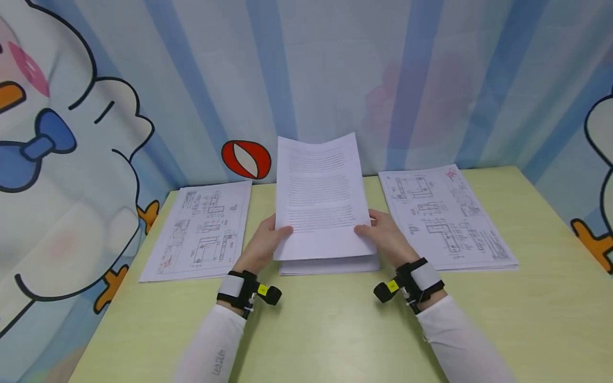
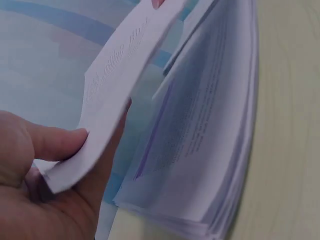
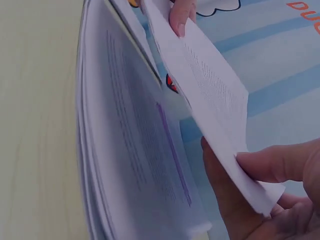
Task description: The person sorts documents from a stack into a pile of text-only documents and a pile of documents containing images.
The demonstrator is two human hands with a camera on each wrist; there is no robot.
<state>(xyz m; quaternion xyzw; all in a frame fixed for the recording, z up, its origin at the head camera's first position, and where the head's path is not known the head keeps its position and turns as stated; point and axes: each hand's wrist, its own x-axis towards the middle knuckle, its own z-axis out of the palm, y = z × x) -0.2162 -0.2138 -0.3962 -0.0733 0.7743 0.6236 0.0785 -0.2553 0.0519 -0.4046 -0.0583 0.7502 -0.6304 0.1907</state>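
**Here, both hands lift a sheaf of pages off the pile**

The left hand (image 1: 262, 243) and right hand (image 1: 385, 236) each pinch a lower corner of the printed pages (image 1: 320, 197), thumbs on top, tilting them up off the stack (image 1: 330, 264) on the table (image 1: 335, 330), likely for reading. Drawing sheets (image 1: 201, 229) lie flat either side.

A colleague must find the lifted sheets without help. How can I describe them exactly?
On the green table, between two piles of drawings, lies a text stack. The lifted sheets stand above it, pinched by left hand and right hand. Only these carry text and are raised.
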